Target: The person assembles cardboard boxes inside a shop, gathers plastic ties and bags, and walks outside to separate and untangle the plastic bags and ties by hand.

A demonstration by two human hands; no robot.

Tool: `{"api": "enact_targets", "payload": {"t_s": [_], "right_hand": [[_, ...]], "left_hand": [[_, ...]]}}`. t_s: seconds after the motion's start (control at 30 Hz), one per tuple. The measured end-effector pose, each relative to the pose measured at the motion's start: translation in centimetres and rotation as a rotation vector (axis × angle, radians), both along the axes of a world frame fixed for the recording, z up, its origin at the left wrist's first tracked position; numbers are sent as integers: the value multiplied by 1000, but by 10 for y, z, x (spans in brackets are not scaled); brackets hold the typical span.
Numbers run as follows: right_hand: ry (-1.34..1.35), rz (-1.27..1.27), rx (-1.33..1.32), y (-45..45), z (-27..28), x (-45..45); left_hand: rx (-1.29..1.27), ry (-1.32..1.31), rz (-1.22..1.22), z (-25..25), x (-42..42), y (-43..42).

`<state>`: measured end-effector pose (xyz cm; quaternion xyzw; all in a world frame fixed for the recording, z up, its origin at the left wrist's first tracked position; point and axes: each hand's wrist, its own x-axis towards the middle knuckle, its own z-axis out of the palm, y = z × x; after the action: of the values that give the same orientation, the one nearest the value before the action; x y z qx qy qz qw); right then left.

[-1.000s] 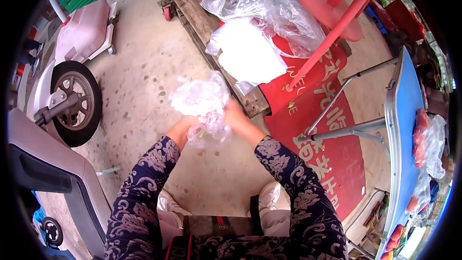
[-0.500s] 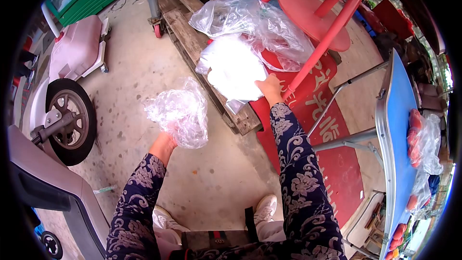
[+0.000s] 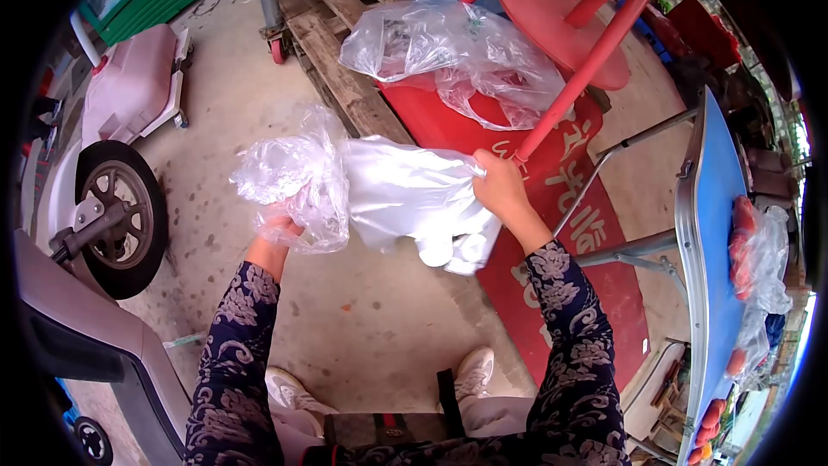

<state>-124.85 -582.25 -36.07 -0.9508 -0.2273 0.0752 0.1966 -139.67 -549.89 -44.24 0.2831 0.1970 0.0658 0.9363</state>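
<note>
My left hand (image 3: 281, 221) is closed on a crumpled clear plastic bag (image 3: 297, 168), whose film covers part of the fingers. A shiny white plastic bag (image 3: 401, 185) hangs from my right hand (image 3: 503, 183), its fingers closed on the right upper edge. The white bag's left end meets the clear bag; whether my left hand also grips it, I cannot tell. Rounded white shapes (image 3: 437, 250) show at the white bag's lower right, too blurred to name.
A large clear plastic bag (image 3: 466, 43) lies on a red sign (image 3: 604, 285) over a wooden pallet (image 3: 345, 78). A red stool (image 3: 561, 30) leans above it. To the right stands a blue folding table (image 3: 716, 207); to the left, a vehicle's wheel (image 3: 121, 216).
My right hand has lifted the white bag off the pallet and brought it nearer, beside the clear bag. My left hand has shifted slightly left and up.
</note>
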Motion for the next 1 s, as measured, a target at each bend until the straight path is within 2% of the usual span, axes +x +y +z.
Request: {"api": "enact_targets", "payload": {"t_s": [0.07, 0.2, 0.27, 0.33, 0.43, 0.53, 0.57, 0.63, 0.7, 0.73, 0.8, 0.9, 1.0], "right_hand": [[-212, -87, -81, 14, 29, 21], [-331, -321, -97, 53, 55, 77], [-385, -457, -67, 61, 48, 120], [-421, -634, -23, 51, 18, 164], [-247, -467, -140, 47, 21, 156], [-562, -61, -124, 73, -5, 103], [-613, 175, -150, 80, -13, 77], [-579, 500, -49, 86, -18, 13], [-486, 692, -134, 86, -34, -31], [-528, 842, -29, 85, -50, -45], [-462, 946, 252, 92, -58, -82], [-154, 1166, -74, 77, -49, -116], [-161, 1223, 113, 77, -68, -120]], "left_hand": [[-22, -8, 44, 13, 2, -3], [16, 15, 85, 22, 4, -7], [25, 21, 87, 15, 4, -4], [-17, 0, 95, 4, 0, 3], [131, -22, 45, 8, -4, -2], [21, -5, -71, 20, -3, -5], [153, 4, -155, 17, -1, -5], [268, 19, -260, 15, 4, -8], [241, 25, -310, 16, 6, -16], [203, 24, -327, 16, 8, -22], [122, 30, -357, 14, 8, -36], [7, 30, -380, 7, 4, -55], [-67, -18, -311, 9, 4, -43]]}}
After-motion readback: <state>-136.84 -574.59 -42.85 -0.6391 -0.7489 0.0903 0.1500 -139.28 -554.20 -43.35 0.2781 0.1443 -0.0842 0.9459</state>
